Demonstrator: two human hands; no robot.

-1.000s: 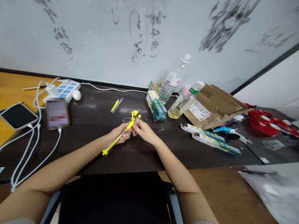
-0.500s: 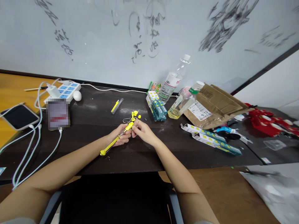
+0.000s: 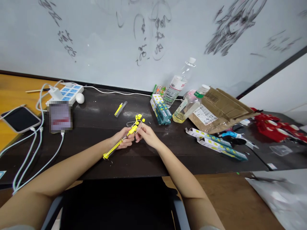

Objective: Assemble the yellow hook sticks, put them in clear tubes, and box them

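My left hand [image 3: 126, 139] is closed around a yellow syringe-like tool [image 3: 120, 142] with a slim, marked barrel. The tool slants, its narrow end toward me and its thicker yellow end up by my right hand. Fingers of my right hand [image 3: 145, 132] are pinched at a thin pale cord [image 3: 141, 124] that curves beside the thick end. Loops of this cord lie to the left of it. Just beyond the fingertips are several small yellow parts [image 3: 138, 117] on the dark table. Farther back lies a small clear tube with a yellow piece [image 3: 120, 109].
Teal-and-white boxes [image 3: 161, 109] stand ahead right, near two bottles [image 3: 177, 82] and a cardboard parcel [image 3: 217, 110]. Two long opened boxes [image 3: 217, 143] lie to the right. A power strip [image 3: 68, 93], phone [image 3: 21, 119] and white cables [image 3: 35, 143] occupy the left. A whiteboard [image 3: 100, 44] rises behind.
Both hands and the yellow tool stay nearly in place. The pale cord by my right fingers now shows as a clearer, wider curve. The view has shifted very slightly.
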